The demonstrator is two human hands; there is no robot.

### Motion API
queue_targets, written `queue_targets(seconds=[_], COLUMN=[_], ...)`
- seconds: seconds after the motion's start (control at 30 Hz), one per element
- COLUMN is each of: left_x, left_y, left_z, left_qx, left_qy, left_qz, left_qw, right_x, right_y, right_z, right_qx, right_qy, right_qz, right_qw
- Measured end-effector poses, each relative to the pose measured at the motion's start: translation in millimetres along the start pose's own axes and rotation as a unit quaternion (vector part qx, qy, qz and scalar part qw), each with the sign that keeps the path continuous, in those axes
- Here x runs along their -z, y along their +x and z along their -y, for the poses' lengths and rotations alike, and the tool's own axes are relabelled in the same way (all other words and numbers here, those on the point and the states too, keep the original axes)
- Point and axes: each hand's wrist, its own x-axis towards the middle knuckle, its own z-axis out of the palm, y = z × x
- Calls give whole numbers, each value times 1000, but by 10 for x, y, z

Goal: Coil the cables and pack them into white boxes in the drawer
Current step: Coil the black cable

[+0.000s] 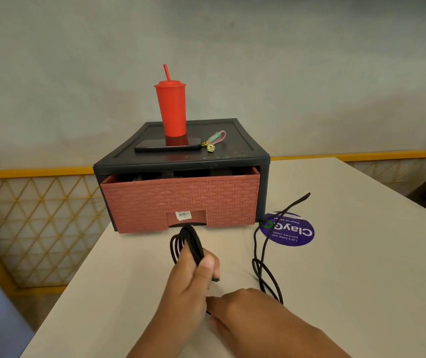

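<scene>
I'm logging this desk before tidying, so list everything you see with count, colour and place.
table: one, off-white, under everything.
drawer unit: one, black shell, red-brown drawer slightly open, on table.
tumbler: one, red with straw, atop unit.
phone: one, black, before tumbler.
keychain: one, pink-green, right of phone.
sticker: one, purple, on table right of unit.
cable: seemingly one, black, part coiled, rest loose at right.
fence: one, yellow, left beyond table.
left hand: one, grips coiled cable.
right hand: one, beside it, grip unclear.
</scene>
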Motion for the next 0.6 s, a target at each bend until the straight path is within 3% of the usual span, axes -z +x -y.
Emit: queue_targets(seconds=[0.2, 0.37, 0.6], left_x=[-48, 15, 51], left_y=[-7, 18, 19], left_z=[36, 98, -8], left_qx=[-18, -28, 33], left_qy=[70, 130, 60], left_qz=[11, 32, 78], left_qw=[997, 991, 995], right_x=[24, 67, 162], right_y=[15, -32, -77], right_z=[43, 3, -292], right_qx=[-7, 21, 24], right_qy=[40, 32, -55], right_qz=[10, -116, -313], right_qw=[999, 993, 948])
